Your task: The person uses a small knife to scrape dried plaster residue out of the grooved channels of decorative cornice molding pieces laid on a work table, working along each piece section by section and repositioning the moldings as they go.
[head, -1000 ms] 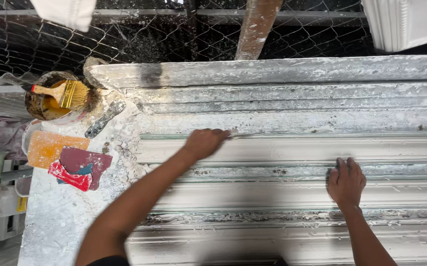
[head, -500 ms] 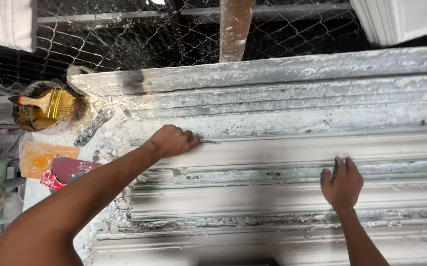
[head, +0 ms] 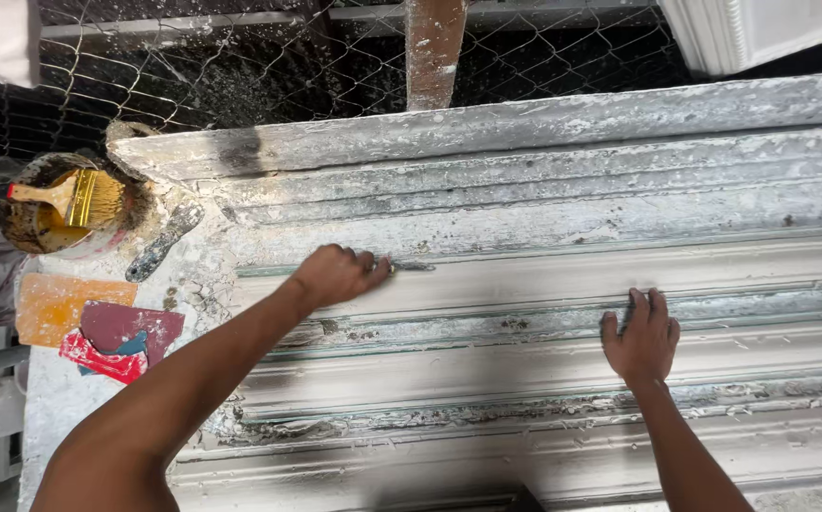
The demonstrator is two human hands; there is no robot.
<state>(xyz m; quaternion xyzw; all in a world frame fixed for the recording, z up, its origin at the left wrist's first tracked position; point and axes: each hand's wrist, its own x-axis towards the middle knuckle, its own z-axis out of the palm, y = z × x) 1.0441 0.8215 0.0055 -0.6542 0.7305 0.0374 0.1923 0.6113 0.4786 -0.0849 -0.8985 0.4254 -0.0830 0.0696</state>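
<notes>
A long white plaster moulding [head: 544, 370] with ridges and grooves lies across the bench, crusted with grey flakes. My left hand [head: 335, 275] reaches in from the lower left and is closed around a thin metal tool [head: 415, 267]. The tool's tip lies in a groove near the moulding's upper part. My right hand [head: 640, 337] rests palm down on a ridge further right and holds nothing.
A dirty bucket [head: 27, 223] with a yellow-bristled brush [head: 74, 197] stands at the left. A putty knife [head: 164, 242] lies beside it, with orange [head: 64, 308] and maroon [head: 131, 327] sheets below. Wire mesh [head: 240, 66] and a wooden post [head: 434, 43] stand behind the bench.
My left hand has slid leftward along the groove with the tool. My right hand has stayed on the same ridge. The view has shifted slightly.
</notes>
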